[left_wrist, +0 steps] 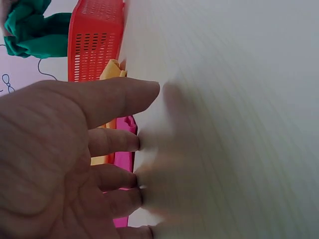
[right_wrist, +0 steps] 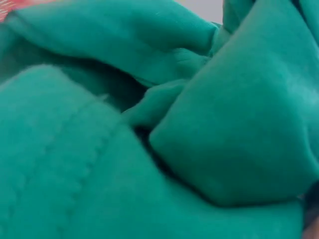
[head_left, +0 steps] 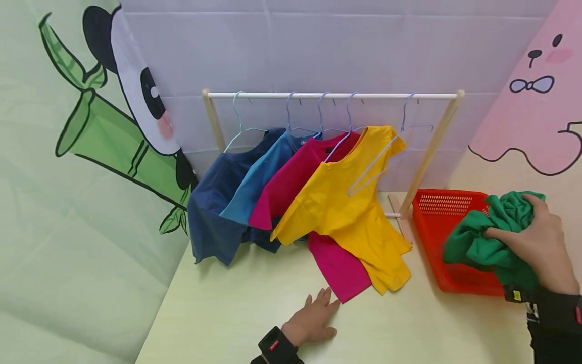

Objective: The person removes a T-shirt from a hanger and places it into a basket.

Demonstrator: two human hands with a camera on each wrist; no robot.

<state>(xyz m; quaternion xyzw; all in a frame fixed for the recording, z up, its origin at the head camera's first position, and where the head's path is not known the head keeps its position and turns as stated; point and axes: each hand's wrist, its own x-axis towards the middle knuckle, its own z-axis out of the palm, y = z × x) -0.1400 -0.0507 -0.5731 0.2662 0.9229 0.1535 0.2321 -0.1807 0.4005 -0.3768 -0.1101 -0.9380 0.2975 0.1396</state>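
Observation:
Bunched up in my right hand [head_left: 541,237] is a green cloth garment [head_left: 475,235], gripped between thumb and fingers over the red plastic basket [head_left: 427,247]. Green fabric [right_wrist: 224,129] fills nearly the whole right wrist view, with a stitched seam at lower left. My left hand [head_left: 313,318] rests on the table with its fingers spread, fingertips right by the lower corner of a magenta shirt [head_left: 341,268]. In the left wrist view the thumb and fingers of the left hand [left_wrist: 65,149] are extended, holding nothing.
A small rack with a white rail [head_left: 273,95] stands at the back. On it hang a dark blue shirt [head_left: 218,202], a lighter blue shirt [head_left: 254,187], the magenta shirt and a yellow shirt [head_left: 336,202]. A bare hanger [head_left: 386,146] hangs at the right, in front of the yellow shirt.

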